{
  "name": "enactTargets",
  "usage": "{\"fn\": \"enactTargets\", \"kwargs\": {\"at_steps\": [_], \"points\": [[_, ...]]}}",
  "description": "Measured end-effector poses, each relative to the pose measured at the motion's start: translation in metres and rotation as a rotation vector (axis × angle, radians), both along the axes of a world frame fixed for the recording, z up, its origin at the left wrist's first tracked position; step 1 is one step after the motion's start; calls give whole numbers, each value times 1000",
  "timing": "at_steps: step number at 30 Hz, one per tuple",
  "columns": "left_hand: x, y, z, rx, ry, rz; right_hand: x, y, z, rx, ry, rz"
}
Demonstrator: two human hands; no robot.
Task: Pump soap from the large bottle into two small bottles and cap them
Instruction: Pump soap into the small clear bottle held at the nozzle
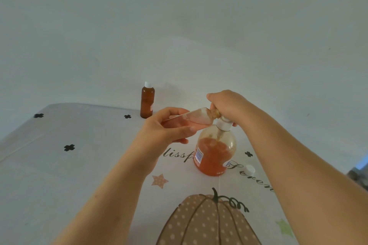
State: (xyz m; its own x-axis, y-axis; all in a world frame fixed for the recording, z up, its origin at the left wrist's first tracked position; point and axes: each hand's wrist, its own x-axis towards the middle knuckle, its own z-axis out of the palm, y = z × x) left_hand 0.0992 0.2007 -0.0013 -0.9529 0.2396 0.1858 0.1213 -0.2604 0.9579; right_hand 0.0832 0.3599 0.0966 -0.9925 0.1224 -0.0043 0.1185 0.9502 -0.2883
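Note:
The large clear pump bottle (215, 153), about half full of orange soap, stands upright mid-table. My right hand (227, 105) covers and presses its pump head. My left hand (169, 127) holds a small clear bottle (197, 118) tilted on its side, with its open mouth against the pump's nozzle; a little soap coats its inside. A second small bottle (147, 101), filled with amber soap and closed with a white cap, stands upright at the table's far edge. A loose white cap (250, 170) lies on the cloth to the right of the large bottle.
The table carries a white cloth (59, 175) printed with black flowers, stars, lettering and a dotted pumpkin (205, 223). A plain pale wall rises behind the far edge. The table's left edge slopes away at the left.

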Motion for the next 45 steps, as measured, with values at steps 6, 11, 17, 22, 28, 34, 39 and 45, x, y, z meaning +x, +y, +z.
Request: {"fn": "enactTargets", "kwargs": {"at_steps": [6,11,17,22,28,34,39,45], "points": [[-2,0,-3,-18,10,-15,-2,5,-7,10,8,37],[-2,-1,-4,-9,4,-11,3,4,-7,5,14,18],[1,0,-1,-4,9,-3,-2,2,-3,-179,-17,-118],[3,1,2,11,10,-3,-1,1,9,-171,-78,-214],[5,2,2,7,19,14,-6,0,7,-126,-87,-196],[5,1,2,3,24,20,-1,-5,9,-44,-109,-115],[2,1,1,-25,29,25,7,-2,5,22,-9,8],[-1,-1,-4,-29,21,8,6,-1,-4,28,-2,12]]}}
